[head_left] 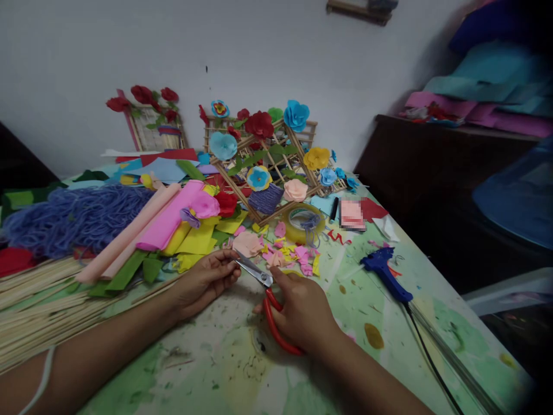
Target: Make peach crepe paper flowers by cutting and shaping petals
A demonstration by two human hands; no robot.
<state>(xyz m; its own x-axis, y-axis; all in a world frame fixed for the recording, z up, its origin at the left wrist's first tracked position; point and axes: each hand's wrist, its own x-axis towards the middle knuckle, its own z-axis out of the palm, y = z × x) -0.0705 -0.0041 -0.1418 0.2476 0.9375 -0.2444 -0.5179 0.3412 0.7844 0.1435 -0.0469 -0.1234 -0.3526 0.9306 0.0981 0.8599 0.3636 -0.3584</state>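
Note:
My right hand (302,311) grips a pair of scissors (264,279) by the red handles, over the middle of the table. The metal blades point up and left, towards my other hand. My left hand (211,279) is closed, its fingertips pinched at the blade tips; whatever sits between them is too small to make out. Just beyond both hands lie a peach paper piece (247,244) and pink and yellow paper scraps (305,256).
A blue glue gun (386,274) with its cord lies at the right. Stick frames with paper flowers (260,125) stand at the back. Purple yarn (82,216), crepe paper rolls (168,222) and thin sticks (47,311) cover the left. A tape roll (298,233) lies behind the scraps.

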